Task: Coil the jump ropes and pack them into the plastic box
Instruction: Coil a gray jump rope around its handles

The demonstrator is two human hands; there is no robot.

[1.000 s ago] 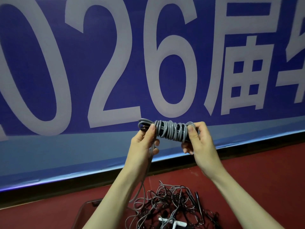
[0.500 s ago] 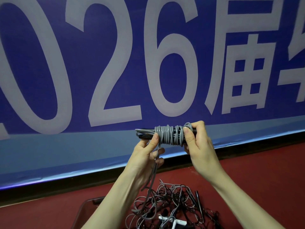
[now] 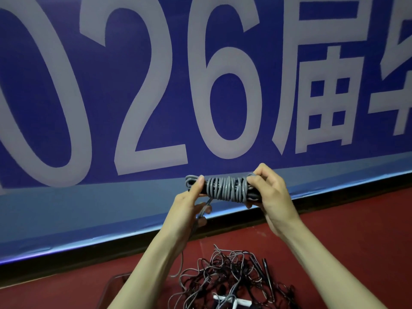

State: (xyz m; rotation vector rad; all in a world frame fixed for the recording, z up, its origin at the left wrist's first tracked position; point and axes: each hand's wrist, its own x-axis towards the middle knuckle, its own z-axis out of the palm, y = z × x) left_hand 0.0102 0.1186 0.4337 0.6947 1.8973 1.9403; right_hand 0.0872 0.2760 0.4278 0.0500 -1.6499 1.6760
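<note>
A grey jump rope is wound in tight turns round its black handles and held level in front of the blue banner. My left hand pinches the bundle's left end with the thumb on top, and the rope's loose tail runs down through its fingers. My right hand grips the right end, fingers curled over the handles. Below, on the red floor, lies a tangled pile of grey and dark jump ropes with black handles. A corner of the clear plastic box shows at the bottom, left of my forearm.
A blue banner with large pale characters fills the wall ahead. A black strip runs along its foot above the red floor. A white piece lies in the rope pile.
The bundle has more turns and looks tighter. The loose tail hanging from my left hand has grown shorter. Both hands stay at the bundle's ends.
</note>
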